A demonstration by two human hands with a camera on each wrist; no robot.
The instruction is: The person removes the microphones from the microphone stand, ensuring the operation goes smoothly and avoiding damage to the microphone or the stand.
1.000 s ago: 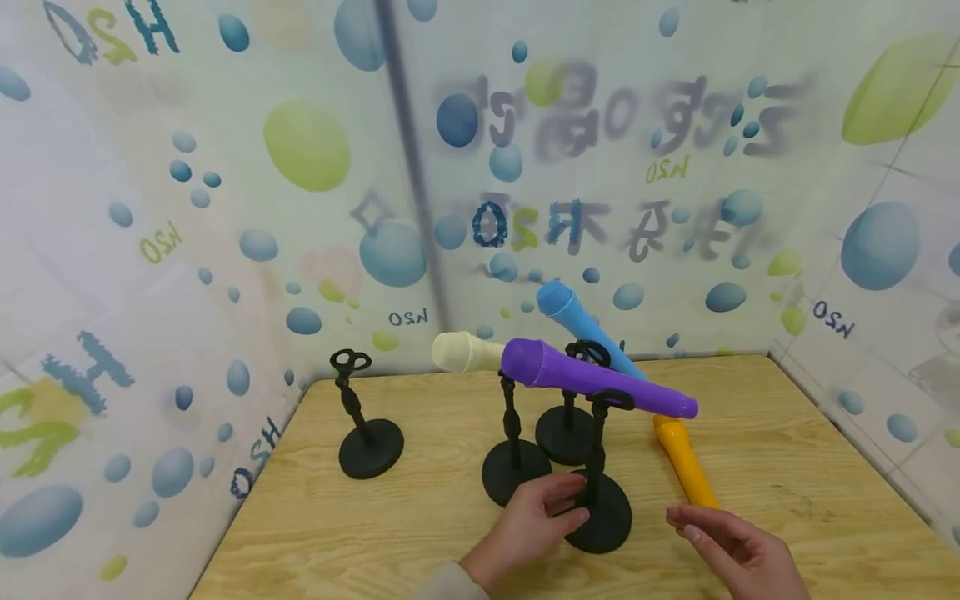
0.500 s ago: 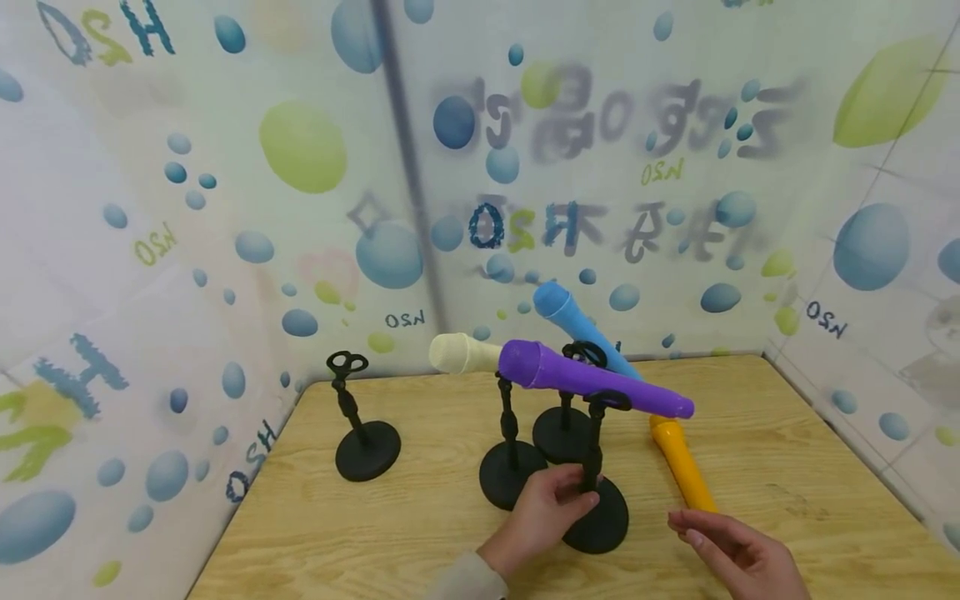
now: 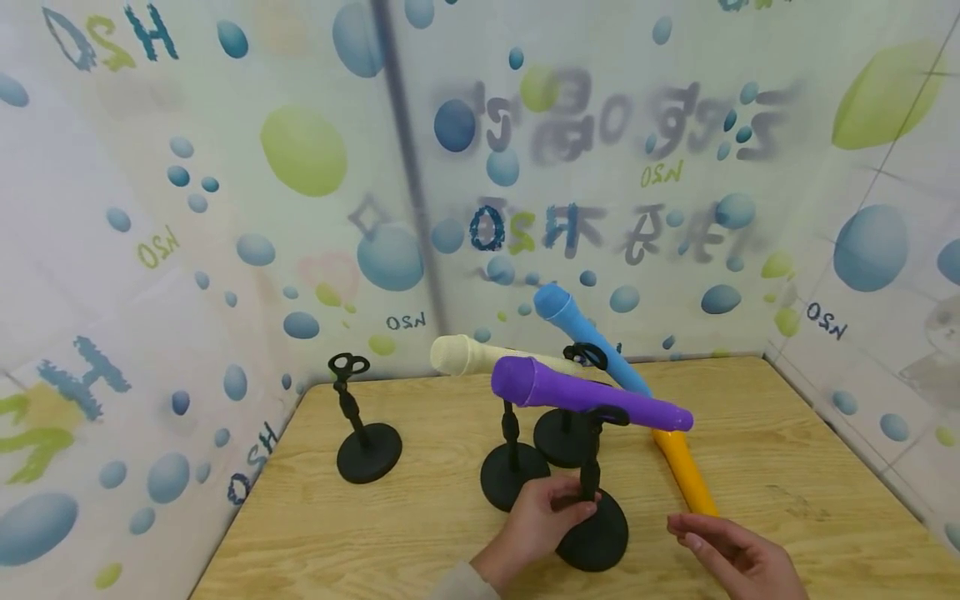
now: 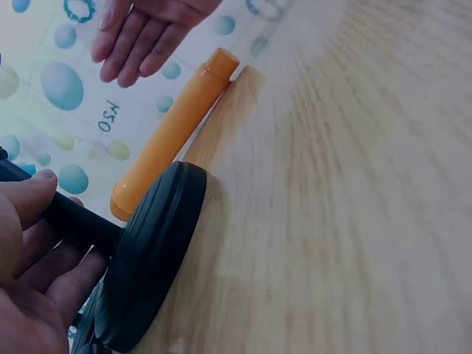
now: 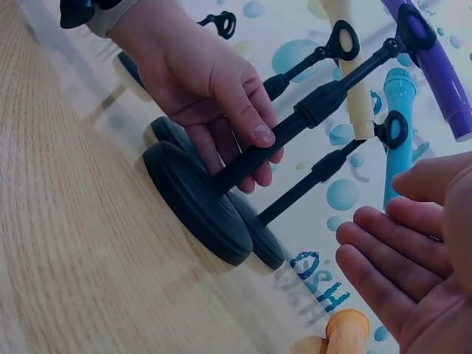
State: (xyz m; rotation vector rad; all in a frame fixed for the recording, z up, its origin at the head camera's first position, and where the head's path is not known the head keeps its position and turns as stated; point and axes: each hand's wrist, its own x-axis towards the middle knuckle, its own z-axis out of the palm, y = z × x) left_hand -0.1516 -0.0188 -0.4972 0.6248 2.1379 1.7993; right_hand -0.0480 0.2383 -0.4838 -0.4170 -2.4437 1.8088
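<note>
My left hand [image 3: 534,527] grips the pole of a black desktop microphone stand [image 3: 596,540], its thumb and fingers round the lower part just above the round base. A purple microphone [image 3: 585,394] sits slantwise in that stand's ring clip. In the left wrist view the stand's base [image 4: 158,251] is close to the wooden tabletop. My right hand [image 3: 738,552] hovers at the front right, fingers loosely extended and holding nothing. Just beyond it an orange microphone [image 3: 688,477] lies on the table. The right wrist view shows my right palm [image 5: 413,273] facing the stands.
Behind the gripped stand, a cream microphone [image 3: 480,357] and a blue microphone [image 3: 588,332] rest in two more black stands. Another black stand [image 3: 367,454] with a bare clip is at the left. A patterned backdrop [image 3: 315,250] borders the wooden table [image 3: 420,533].
My left hand has closed round the pole and drawn the stand slightly towards me, the purple microphone shifting with it. My right hand has hardly moved.
</note>
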